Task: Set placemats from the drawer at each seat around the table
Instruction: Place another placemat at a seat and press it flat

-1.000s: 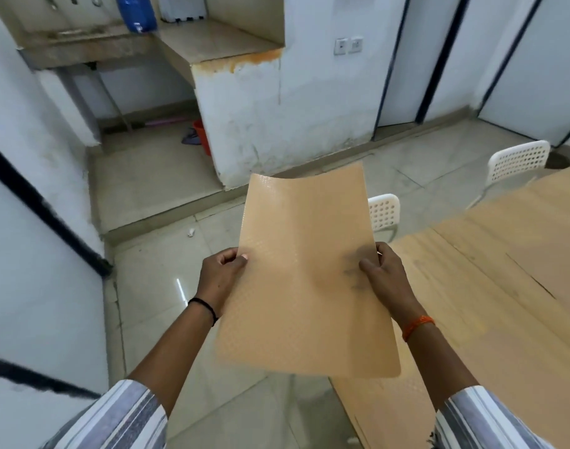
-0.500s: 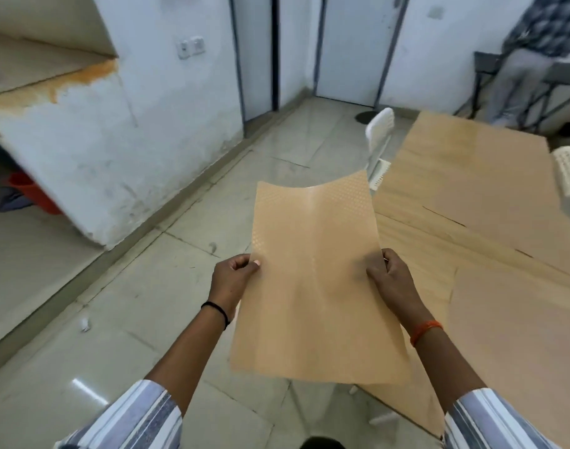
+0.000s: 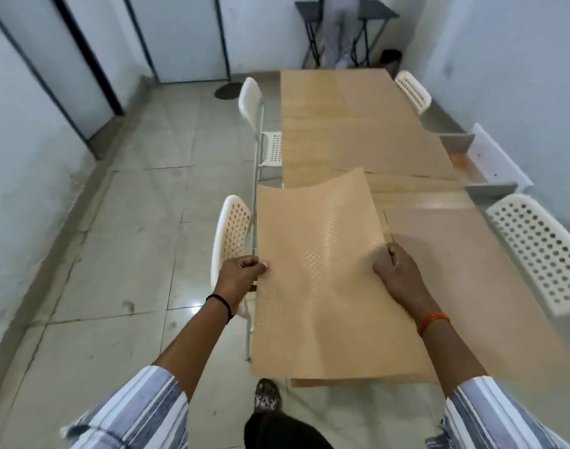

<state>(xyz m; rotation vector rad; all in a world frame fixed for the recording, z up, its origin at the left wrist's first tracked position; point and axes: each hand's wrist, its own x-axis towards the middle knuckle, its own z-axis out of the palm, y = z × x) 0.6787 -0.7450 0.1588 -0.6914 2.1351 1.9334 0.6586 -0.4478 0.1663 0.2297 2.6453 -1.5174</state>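
Both hands grip one tan placemat (image 3: pixel 322 280) by its long sides, holding it above the near end of the worktop (image 3: pixel 358 131). The left hand (image 3: pixel 240 277) is closed on the mat's edge at 9 o'clock, thumb on top; the right hand (image 3: pixel 398 275) is closed on the opposite edge at 3 o'clock, fingers curled over the top. The mat sags between them and its far edge arches upward. Its near edge hangs just past the worktop's near end, and its left edge overhangs the worktop's left side.

A white perforated chair (image 3: pixel 232 234) stands just beside the left hand at 9 o'clock, tucked against the worktop's left side. A second white chair (image 3: pixel 261 131) stands farther along the same side at 11 o'clock. On the right side, a chair back (image 3: pixel 536 247) shows at 3 o'clock and another (image 3: pixel 411 92) at 1 o'clock. An open drawer (image 3: pixel 478 163) sticks out from the right side at 2 o'clock.

The worktop is long, pale wood, with other tan mats lying flat along it toward 12 o'clock. Left of the chairs, a wide stretch of tiled floor (image 3: pixel 131 222) is open from 7 to 11 o'clock, bounded by a white wall. At 12 o'clock, another person (image 3: pixel 340 27) stands at a dark side table (image 3: pixel 368 11).
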